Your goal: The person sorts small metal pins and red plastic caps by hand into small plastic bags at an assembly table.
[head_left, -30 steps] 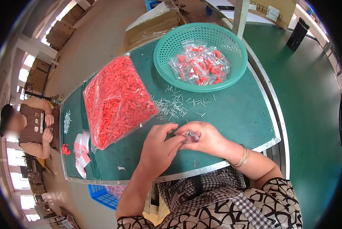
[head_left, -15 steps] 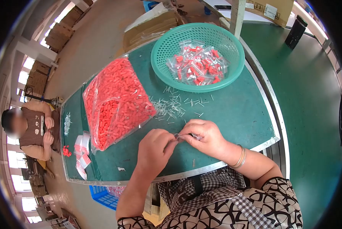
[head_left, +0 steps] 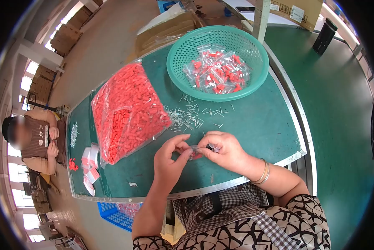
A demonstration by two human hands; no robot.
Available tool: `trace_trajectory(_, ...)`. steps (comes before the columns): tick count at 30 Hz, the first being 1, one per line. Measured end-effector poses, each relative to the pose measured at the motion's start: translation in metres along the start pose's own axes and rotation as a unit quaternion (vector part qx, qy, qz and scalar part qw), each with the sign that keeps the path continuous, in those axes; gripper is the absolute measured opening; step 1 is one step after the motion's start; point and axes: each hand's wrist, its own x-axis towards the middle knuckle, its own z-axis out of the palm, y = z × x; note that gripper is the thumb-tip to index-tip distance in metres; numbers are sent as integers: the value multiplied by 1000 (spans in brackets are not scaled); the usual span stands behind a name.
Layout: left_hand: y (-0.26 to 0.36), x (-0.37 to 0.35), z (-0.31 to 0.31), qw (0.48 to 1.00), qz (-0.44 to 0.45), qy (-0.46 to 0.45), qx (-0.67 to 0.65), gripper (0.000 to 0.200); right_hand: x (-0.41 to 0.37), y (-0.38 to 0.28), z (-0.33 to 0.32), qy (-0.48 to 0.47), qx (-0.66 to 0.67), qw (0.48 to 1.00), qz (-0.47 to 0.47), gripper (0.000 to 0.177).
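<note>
Between my two hands, above the near part of the table, is a small clear plastic bag (head_left: 194, 153) with some red showing at it. My right hand (head_left: 225, 151) pinches the bag between thumb and fingertips. On the other side, my left hand (head_left: 171, 159) holds the bag's edge, thumb against it and index finger lifted a little away. Most of the bag's contents are hidden by the fingers. Just beyond my hands lie many loose metal pins (head_left: 186, 116). A large clear bag full of red plastic plugs (head_left: 130, 112) lies to their left.
A green perforated basket (head_left: 176, 79) of filled small bags (head_left: 220, 73) stands at the table's back. Flat bags (head_left: 90, 166), loose red plugs (head_left: 73, 165) and more pins (head_left: 73, 135) lie at the left. Another person (head_left: 37, 139) sits beyond that edge. A blue crate (head_left: 112, 216) is below.
My left index finger has lifted away from the pinch and the left hand has opened slightly. More of the small bag, with red at it, now shows between my hands.
</note>
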Motion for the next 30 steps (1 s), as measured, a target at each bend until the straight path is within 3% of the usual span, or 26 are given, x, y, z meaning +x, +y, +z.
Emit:
trace_trajectory(4, 3, -2, 8, 1000, 0, 6, 15, 34, 0, -3, -1, 10, 15, 1000, 22, 6)
trace_trajectory(8, 1, -3, 9, 1000, -14, 15, 18, 20, 0, -3, 0, 3, 49, 997, 61, 8)
trace_trajectory(13, 7, 0, 10, 999, -6, 1, 32, 7, 0, -3, -1, -6, 6, 999, 37, 8)
trace_trajectory(19, -1, -2, 1, 995, 26, -25, 89, 8, -1, 2, 1, -14, -8, 999, 42, 8)
trace_trajectory(30, -5, -7, -13, 999, -45, 3, 19, 6, 2, -1, -1, -30, 96, 986, 133, 7)
